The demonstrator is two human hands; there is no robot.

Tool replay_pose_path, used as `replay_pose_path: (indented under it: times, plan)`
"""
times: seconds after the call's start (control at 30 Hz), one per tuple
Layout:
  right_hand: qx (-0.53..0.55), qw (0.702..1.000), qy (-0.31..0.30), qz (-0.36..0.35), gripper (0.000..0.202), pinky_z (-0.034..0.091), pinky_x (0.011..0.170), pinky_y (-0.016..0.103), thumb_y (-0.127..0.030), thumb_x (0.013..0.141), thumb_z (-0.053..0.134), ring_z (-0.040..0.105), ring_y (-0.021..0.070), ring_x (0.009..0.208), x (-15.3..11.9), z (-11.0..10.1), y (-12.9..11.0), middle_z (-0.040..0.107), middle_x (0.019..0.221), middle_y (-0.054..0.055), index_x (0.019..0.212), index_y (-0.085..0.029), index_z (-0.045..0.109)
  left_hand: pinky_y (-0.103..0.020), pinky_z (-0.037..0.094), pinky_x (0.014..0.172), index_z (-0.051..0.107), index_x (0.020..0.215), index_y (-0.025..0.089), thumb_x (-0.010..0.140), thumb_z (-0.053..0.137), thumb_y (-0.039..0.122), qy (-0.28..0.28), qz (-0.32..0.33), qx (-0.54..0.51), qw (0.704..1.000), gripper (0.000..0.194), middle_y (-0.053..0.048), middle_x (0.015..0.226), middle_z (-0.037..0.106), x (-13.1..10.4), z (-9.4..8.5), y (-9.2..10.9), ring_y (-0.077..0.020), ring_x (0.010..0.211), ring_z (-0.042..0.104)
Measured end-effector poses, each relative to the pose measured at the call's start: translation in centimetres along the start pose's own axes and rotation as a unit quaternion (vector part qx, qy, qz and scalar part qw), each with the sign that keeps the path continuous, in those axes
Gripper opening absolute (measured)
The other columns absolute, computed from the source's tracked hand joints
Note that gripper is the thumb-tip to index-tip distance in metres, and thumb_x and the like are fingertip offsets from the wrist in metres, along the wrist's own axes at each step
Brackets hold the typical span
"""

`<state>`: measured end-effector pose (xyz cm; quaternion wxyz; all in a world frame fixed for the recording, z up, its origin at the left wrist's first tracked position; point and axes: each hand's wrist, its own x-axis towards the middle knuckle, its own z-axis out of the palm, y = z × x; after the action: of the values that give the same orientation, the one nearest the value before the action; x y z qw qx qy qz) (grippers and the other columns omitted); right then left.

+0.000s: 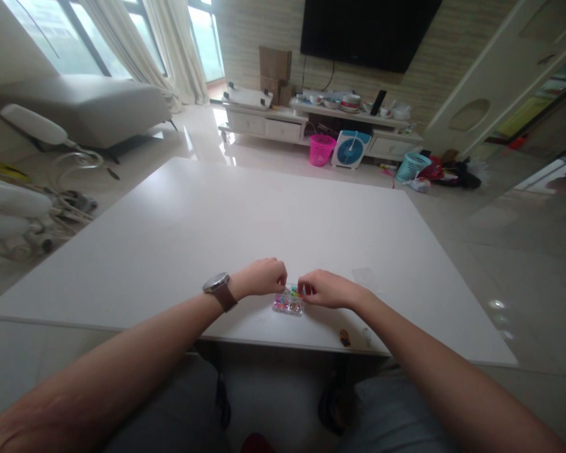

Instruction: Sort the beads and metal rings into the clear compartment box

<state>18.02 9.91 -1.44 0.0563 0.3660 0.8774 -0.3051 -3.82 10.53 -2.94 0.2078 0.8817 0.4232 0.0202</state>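
Observation:
A small clear box (288, 306) with compartments of colourful beads sits near the front edge of the white table (283, 220). My left hand (265, 275) is at the box's upper left corner, its fingers curled and closed; what they hold, if anything, is hidden. At the upper right side of the box is my right hand (324, 289), fingers bent down to the beads, their tips too small to make out. A clear flat piece (364, 275) lies to the right, beyond my right hand. Close to the front edge lie a small brown-orange item (344, 338) and a small clear item (366, 336).
Beyond the table stand a low cabinet (283, 130) with dishes on it, a pink basket (321, 150), a blue fan (351, 150) and a light blue basket (412, 167). White equipment with hoses (16, 198) is at the left, near a grey bench (85, 107).

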Motion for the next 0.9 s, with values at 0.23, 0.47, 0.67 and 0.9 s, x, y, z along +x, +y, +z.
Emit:
replay_pose_path:
  times: [0.23, 0.47, 0.67, 0.9]
  plan:
    - [0.005, 1.0, 0.002, -0.006, 0.012, 0.034, 0.059, 0.022, -0.018, 0.079, 0.061, 0.054, 0.0117, 0.064, 0.2, 0.1, 0.2, 0.068, 0.076, 0.001, 0.087, -0.017, 0.07, -0.027, 0.044, 0.063, 0.076, 0.074, 0.021, 0.072, 0.06, 0.015, -0.007, 0.001, 0.011, 1.0, 0.017, -0.005, 0.074, 0.073, 0.1, 0.1, 0.1, -0.0181, 0.067, 0.064]
    - [0.01, 1.0, 0.013, -0.01, 0.012, 0.033, 0.059, 0.021, -0.018, 0.08, 0.062, 0.054, 0.0114, 0.065, 0.2, 0.3, 0.2, 0.067, 0.076, 0.001, 0.088, -0.016, 0.07, -0.026, 0.044, 0.064, 0.075, 0.078, 0.02, 0.076, 0.061, 0.017, 0.003, 0.032, -0.022, 0.999, 0.015, -0.003, 0.075, 0.072, -0.1, -0.9, -0.2, -0.0152, 0.067, 0.062]
    - [0.013, 1.0, 0.012, 0.003, 0.011, 0.034, 0.059, 0.021, -0.02, 0.081, 0.062, 0.053, 0.0114, 0.064, 0.1, 0.2, 0.1, 0.067, 0.076, 0.001, 0.088, -0.016, 0.07, -0.023, 0.045, 0.067, 0.075, 0.08, 0.018, 0.078, 0.063, 0.017, 0.008, 0.067, -0.06, 0.996, 0.012, -0.003, 0.08, 0.07, -0.2, -1.3, -0.2, -0.0136, 0.071, 0.061]
    - [0.023, 1.0, 0.001, -0.003, 0.01, 0.033, 0.058, 0.021, -0.02, 0.083, 0.061, 0.053, 0.0114, 0.064, 0.3, 0.1, 0.1, 0.066, 0.076, 0.001, 0.088, -0.017, 0.069, -0.025, 0.044, 0.069, 0.075, 0.083, 0.02, 0.078, 0.063, 0.016, -0.019, 0.062, -0.036, 0.997, 0.014, -0.002, 0.079, 0.072, 0.0, -0.8, -0.4, -0.0158, 0.074, 0.063]
